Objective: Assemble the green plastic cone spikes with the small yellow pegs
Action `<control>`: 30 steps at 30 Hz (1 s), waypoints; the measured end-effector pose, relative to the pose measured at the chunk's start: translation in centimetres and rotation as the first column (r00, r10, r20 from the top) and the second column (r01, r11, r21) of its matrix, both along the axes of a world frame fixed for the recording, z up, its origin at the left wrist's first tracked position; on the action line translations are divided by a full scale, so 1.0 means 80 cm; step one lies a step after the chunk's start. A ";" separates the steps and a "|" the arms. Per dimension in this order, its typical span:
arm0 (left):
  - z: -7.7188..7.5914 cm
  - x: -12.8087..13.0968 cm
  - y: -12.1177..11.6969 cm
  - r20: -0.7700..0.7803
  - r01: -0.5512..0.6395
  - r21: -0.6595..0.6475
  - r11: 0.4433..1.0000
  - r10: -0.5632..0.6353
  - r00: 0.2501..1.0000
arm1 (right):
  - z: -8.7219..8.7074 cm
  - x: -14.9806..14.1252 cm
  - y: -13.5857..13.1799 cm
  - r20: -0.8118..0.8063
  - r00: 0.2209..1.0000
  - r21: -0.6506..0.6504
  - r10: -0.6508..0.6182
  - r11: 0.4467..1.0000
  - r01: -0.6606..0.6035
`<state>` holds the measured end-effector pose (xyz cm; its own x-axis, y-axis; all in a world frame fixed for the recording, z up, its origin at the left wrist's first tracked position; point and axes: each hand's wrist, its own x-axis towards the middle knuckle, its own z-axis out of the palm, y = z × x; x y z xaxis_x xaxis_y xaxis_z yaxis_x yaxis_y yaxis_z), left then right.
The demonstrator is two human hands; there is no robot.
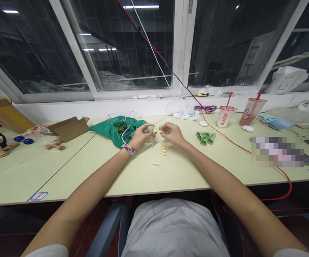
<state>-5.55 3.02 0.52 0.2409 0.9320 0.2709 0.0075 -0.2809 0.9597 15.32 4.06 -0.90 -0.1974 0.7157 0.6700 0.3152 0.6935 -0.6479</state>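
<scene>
My left hand (pixel 140 137) pinches a green plastic cone (pixel 152 139), its narrow tip pointing down. Facing it, my right hand (pixel 172 133) is closed at the fingertips on a small pale-yellow peg (pixel 158 131), which reaches toward the cone's side. A bit of green (pixel 160 127) also shows at the right fingertips; its shape is too small to make out. Below the hands lie several loose yellow pegs (pixel 164 152), with a single one (pixel 155 164) nearer me. Behind my left hand, a green plastic bag (pixel 104 129) lies open with green pieces inside.
Several green cones (pixel 205 137) lie together right of my hands. Two drink cups, one white (pixel 225 117) and one pink (pixel 251 112), stand farther right. A red cable (pixel 231 141) crosses the table (pixel 133 178). Wooden pieces (pixel 55 145) and a cardboard box (pixel 70 130) are at left.
</scene>
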 end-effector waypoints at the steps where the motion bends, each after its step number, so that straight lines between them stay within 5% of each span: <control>1: 0.000 0.000 0.000 -0.006 -0.001 0.005 1.000 0.001 1.000 | 0.001 0.000 -0.001 -0.005 1.000 -0.004 -0.001 1.000 0.001; 18: -0.009 0.002 0.000 -0.070 0.067 0.043 0.997 -0.064 0.996 | 0.000 -0.004 -0.008 -0.100 0.991 -0.151 0.093 0.983 -0.107; 24: -0.010 0.003 0.002 -0.050 0.071 0.090 0.993 -0.067 0.996 | -0.004 -0.005 -0.005 -0.257 0.951 -0.287 0.169 0.927 -0.242; 30: -0.006 0.004 0.000 -0.020 0.032 0.062 0.998 -0.031 0.999 | -0.004 -0.007 -0.004 -0.234 0.956 -0.265 0.176 0.935 -0.236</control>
<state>-5.21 3.00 0.01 0.2754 0.9053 0.3234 0.0162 -0.3408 0.9400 14.73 3.74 -1.21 -0.2423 0.8410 0.4837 0.0255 0.5039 -0.8634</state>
